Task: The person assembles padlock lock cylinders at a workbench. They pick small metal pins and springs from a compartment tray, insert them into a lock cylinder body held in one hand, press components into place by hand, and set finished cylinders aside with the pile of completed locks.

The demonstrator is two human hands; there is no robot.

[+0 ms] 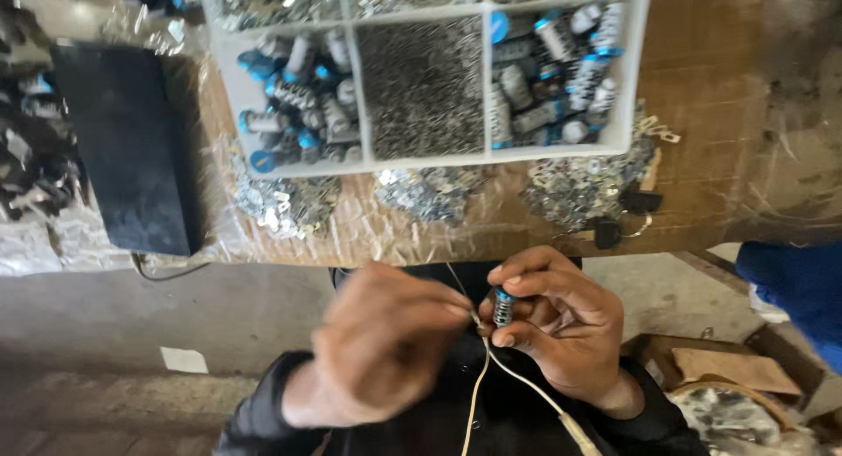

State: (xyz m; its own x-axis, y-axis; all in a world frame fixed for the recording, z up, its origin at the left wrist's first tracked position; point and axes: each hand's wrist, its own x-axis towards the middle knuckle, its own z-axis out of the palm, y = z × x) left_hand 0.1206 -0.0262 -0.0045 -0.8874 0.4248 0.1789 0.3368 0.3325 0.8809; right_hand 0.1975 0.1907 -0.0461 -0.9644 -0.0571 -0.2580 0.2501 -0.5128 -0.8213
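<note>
While pinched upright between thumb and fingers of the right hand (561, 329), one small capacitor (503, 307) with a blue cap sits below the table edge, over the person's lap. Left hand (381, 351): closed, fingertips pressing a pale wire (478, 390) against the capacitor's lower end; joint appears unfinished, wire trailing loose. Divided tray (355, 96) on table (710, 88): two compartments full of like capacitors, middle one of tiny metal parts. Heaps of metal tabs (285, 202) in front; black box (132, 149) beside.
</note>
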